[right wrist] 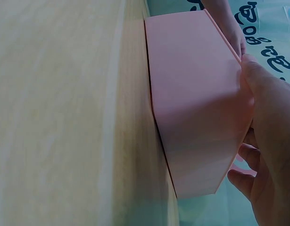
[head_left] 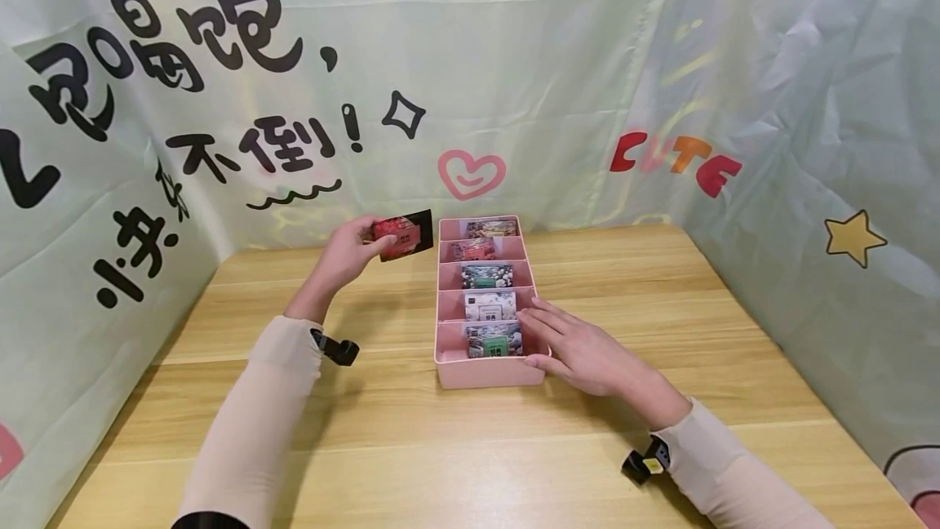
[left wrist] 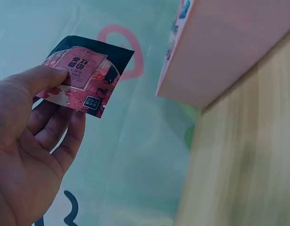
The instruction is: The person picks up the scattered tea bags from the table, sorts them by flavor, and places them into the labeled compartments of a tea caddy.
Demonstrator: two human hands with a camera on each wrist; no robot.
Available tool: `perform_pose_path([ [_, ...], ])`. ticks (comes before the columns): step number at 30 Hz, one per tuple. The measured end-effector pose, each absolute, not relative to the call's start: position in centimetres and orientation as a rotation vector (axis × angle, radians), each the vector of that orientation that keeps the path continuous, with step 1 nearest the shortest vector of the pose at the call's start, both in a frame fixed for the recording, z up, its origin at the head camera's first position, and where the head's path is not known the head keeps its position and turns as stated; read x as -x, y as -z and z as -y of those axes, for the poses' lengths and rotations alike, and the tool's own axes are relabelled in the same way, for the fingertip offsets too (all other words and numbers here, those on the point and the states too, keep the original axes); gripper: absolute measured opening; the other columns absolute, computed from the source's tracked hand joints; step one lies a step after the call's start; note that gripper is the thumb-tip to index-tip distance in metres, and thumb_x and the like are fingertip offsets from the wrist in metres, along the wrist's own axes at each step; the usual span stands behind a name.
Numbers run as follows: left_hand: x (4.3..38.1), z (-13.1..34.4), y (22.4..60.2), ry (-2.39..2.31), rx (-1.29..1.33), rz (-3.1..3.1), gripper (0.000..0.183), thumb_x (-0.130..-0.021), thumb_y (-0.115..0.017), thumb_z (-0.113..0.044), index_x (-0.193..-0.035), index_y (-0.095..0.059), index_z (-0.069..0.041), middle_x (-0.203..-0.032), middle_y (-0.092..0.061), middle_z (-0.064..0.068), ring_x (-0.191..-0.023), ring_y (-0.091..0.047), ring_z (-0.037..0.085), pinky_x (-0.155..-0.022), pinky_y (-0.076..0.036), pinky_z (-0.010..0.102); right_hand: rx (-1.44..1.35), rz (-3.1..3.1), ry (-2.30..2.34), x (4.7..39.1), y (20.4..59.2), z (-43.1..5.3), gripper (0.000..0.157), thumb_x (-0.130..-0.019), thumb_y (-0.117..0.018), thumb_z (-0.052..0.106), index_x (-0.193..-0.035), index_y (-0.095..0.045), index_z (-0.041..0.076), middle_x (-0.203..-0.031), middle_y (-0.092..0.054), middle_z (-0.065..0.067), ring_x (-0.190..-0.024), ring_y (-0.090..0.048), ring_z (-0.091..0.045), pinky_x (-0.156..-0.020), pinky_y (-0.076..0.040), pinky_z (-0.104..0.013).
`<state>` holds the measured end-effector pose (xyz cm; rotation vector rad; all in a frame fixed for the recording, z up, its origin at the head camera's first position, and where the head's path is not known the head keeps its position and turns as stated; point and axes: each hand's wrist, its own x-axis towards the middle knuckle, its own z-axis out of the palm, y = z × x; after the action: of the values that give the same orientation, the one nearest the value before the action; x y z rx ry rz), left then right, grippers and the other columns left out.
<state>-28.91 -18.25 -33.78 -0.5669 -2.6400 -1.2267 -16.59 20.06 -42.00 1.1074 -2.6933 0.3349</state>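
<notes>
My left hand (head_left: 354, 250) pinches a red and black tea sachet (head_left: 400, 237) between thumb and fingers, raised to the left of the far end of a pink box (head_left: 490, 374). In the left wrist view, the sachet (left wrist: 100, 77) has a pink label reading black tea, and the thumb lies across its face. The long box stands on the table, divided into a row of compartments with sachets in them. At its near right side my right hand (head_left: 587, 352) rests on the rim, fingers extended, thumb by the front corner. The right wrist view shows the box's plain outer wall (right wrist: 196, 84).
The wooden table (head_left: 624, 447) runs back to a pale printed cloth (head_left: 558, 96), which also hangs along the left and right sides. In the box, a red sachet (head_left: 473, 249) sits in the second compartment from the back; a green-labelled sachet (head_left: 494, 341) sits nearest.
</notes>
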Motion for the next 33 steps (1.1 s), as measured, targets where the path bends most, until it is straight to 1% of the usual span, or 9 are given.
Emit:
perform_pose_path([
  [8, 30.2, 16.0, 33.1, 1.275, 0.592, 2.599, 0.03, -0.095, -0.067, -0.025, -0.117, -0.065, -0.004, -0.101, -0.067, 0.012, -0.089, -0.061, 0.025, -0.066, -0.047, 0.032, -1.103, 2.709, -0.335, 16.5, 41.9, -20.1, 0.067, -0.1, -0.046, 0.052, -0.152, -0.037, 0.01, -0.155, -0.035, -0.012, -0.145, -0.025, -0.028, -0.113, -0.031, -0.048],
  [11, 30.8, 15.1, 32.9, 1.297, 0.607, 2.59, 0.028, -0.095, -0.067, -0.023, -0.115, -0.065, -0.003, -0.099, -0.067, 0.013, -0.085, -0.059, 0.025, -0.065, -0.047, 0.032, -1.099, 2.721, -0.34, 16.5, 41.8, -20.1, 0.068, -0.1, -0.046, 0.052, -0.152, -0.036, 0.011, -0.156, -0.034, -0.012, -0.145, -0.024, -0.027, -0.113, -0.03, -0.048],
  [15, 31.5, 14.1, 32.8, 1.253, 0.608, 2.619, 0.025, -0.095, -0.067, -0.023, -0.112, -0.065, -0.004, -0.096, -0.067, 0.011, -0.08, -0.057, 0.023, -0.064, -0.046, 0.031, -1.103, 2.729, -0.341, 16.6, 41.8, -20.1, 0.068, -0.1, -0.046, 0.053, -0.153, -0.035, 0.011, -0.156, -0.034, -0.012, -0.146, -0.023, -0.026, -0.114, -0.03, -0.047],
  [20, 32.4, 12.7, 32.7, 1.22, 0.62, 2.648, 0.022, -0.095, -0.067, -0.021, -0.109, -0.064, -0.004, -0.095, -0.067, 0.012, -0.081, -0.058, 0.024, -0.064, -0.045, 0.032, -1.116, 2.72, -0.327, 16.6, 41.8, -20.2, 0.067, -0.1, -0.045, 0.052, -0.153, -0.035, 0.01, -0.155, -0.034, -0.013, -0.146, -0.023, -0.027, -0.114, -0.029, -0.047],
  [22, 32.8, 12.1, 32.7, 1.209, 0.627, 2.657, 0.023, -0.095, -0.067, -0.02, -0.11, -0.063, -0.003, -0.096, -0.068, 0.013, -0.083, -0.06, 0.024, -0.067, -0.047, 0.032, -1.122, 2.71, -0.325, 16.6, 41.8, -20.2, 0.067, -0.101, -0.045, 0.051, -0.152, -0.035, 0.01, -0.155, -0.035, -0.013, -0.145, -0.024, -0.028, -0.114, -0.029, -0.047],
  [27, 33.5, 10.6, 32.8, 1.196, 0.654, 2.707, 0.029, -0.095, -0.067, -0.019, -0.119, -0.059, -0.004, -0.102, -0.069, 0.015, -0.092, -0.066, 0.025, -0.075, -0.053, 0.035, -1.124, 2.694, -0.329, 16.6, 41.9, -20.2, 0.067, -0.1, -0.047, 0.051, -0.152, -0.037, 0.009, -0.154, -0.036, -0.013, -0.145, -0.026, -0.028, -0.113, -0.03, -0.048],
  [29, 33.8, 10.1, 32.9, 1.171, 0.674, 2.732, 0.032, -0.095, -0.067, -0.02, -0.121, -0.058, -0.005, -0.103, -0.069, 0.015, -0.092, -0.067, 0.026, -0.076, -0.054, 0.038, -1.12, 2.695, -0.326, 16.6, 41.9, -20.2, 0.067, -0.1, -0.046, 0.051, -0.152, -0.037, 0.009, -0.155, -0.035, -0.012, -0.145, -0.026, -0.028, -0.113, -0.031, -0.047],
  [33, 34.3, 9.4, 33.2, 1.066, 0.725, 2.776, 0.033, -0.096, -0.066, -0.022, -0.125, -0.057, -0.007, -0.105, -0.069, 0.013, -0.094, -0.066, 0.025, -0.079, -0.053, 0.039, -1.117, 2.706, -0.328, 16.7, 42.0, -20.1, 0.067, -0.1, -0.045, 0.052, -0.152, -0.037, 0.01, -0.156, -0.034, -0.011, -0.145, -0.024, -0.027, -0.114, -0.029, -0.046],
])
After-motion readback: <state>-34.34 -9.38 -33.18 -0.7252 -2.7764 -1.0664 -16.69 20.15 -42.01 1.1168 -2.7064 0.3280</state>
